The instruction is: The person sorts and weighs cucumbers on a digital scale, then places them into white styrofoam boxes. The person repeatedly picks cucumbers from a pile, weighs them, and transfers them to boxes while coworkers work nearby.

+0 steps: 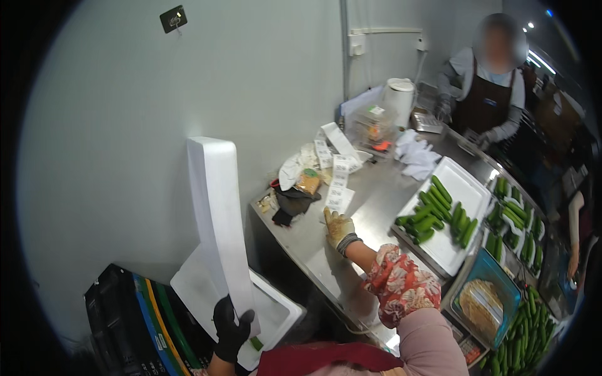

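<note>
My left hand [230, 326], in a black glove, grips the lower edge of a white foam box or lid [218, 211] that stands tilted up on end. Below it rests an open white foam box [282, 305], with a bit of green at its near end. My right hand [339, 228], in a stained pale glove, reaches over the steel table [376, 202]. Its fingertips meet the near end of a strip of printed labels [337, 183]; whether they pinch it is hard to see.
Cucumbers lie in a white foam tray [463, 183], with more in wrapped packs [512, 211] and a heap [522, 333]. A blue basin [510, 305] sits at right. Dark cloth [296, 199] and white gloves [416, 152] lie on the table. Black crates [122, 310] stand left; a co-worker [484, 98] stands beyond.
</note>
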